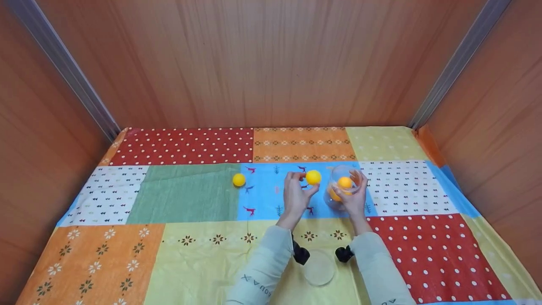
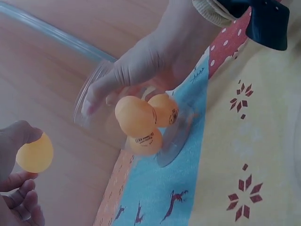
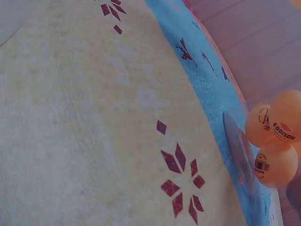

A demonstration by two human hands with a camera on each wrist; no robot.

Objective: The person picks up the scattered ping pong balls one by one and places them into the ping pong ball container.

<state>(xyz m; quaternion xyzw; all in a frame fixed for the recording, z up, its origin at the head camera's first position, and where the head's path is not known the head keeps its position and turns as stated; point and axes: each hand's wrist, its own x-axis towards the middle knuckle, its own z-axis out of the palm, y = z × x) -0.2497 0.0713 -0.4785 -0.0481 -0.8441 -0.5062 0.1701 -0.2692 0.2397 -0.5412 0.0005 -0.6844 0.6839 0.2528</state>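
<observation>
Between thumb and fingers my left hand [image 1: 297, 195] pinches a yellow-orange ping-pong ball [image 1: 313, 177], held left of a clear plastic jar [image 1: 337, 205]. My right hand [image 1: 356, 197] grips the jar near its rim. Several orange ping-pong balls [image 2: 136, 117] lie inside the jar, piled toward its base; printed lettering shows on them in the right wrist view. Another ping-pong ball [image 1: 239, 180] rests on the cloth to the left, where the green and blue patches meet. In the left wrist view, the pinched ball is apart from the jar's mouth.
A round, clear lid [image 1: 319, 267] lies on the cloth between the forearms, close to the front. The patchwork tablecloth [image 1: 190, 262] covers the table. Wood-grain panels [image 1: 271, 63] stand at the back and both sides.
</observation>
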